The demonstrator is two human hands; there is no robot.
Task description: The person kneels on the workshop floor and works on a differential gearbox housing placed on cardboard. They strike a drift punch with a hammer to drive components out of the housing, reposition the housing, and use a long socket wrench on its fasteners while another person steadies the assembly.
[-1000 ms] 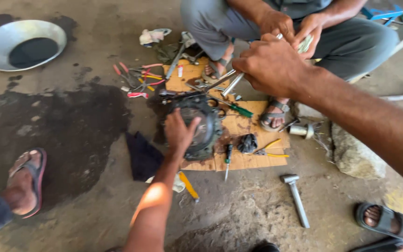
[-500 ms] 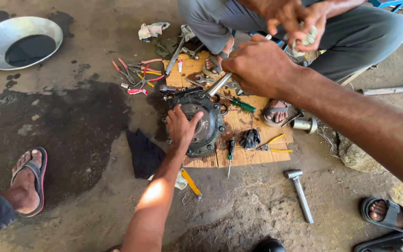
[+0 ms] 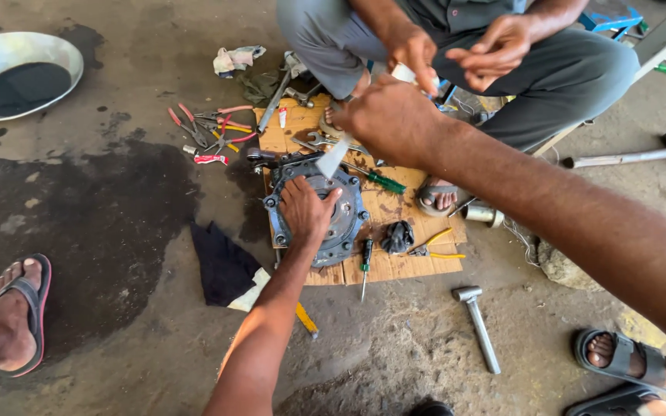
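Observation:
My left hand (image 3: 306, 208) lies flat on a round grey metal housing (image 3: 346, 223), which sits on a sheet of cardboard (image 3: 418, 266) on the floor. Just above and behind it, my right hand (image 3: 391, 119) is closed on a pale flat strip (image 3: 333, 158). The strip's tip points down at the housing's top edge, close to my left fingers. Opposite me a seated person holds both hands, one hand (image 3: 414, 50) and the other hand (image 3: 495, 50), close together around a small white piece.
Pliers and spanners (image 3: 210, 127) lie left of the cardboard, with screwdrivers (image 3: 379, 181) and yellow pliers (image 3: 437, 243) on it. A hammer (image 3: 475, 323), a dark cloth (image 3: 221, 262), an oil-filled metal bowl (image 3: 21, 73) and sandalled feet (image 3: 13, 316) surround the spot.
My right hand has shifted left and slightly down with the strip, bringing its tip nearer the housing. My left hand stays on the housing.

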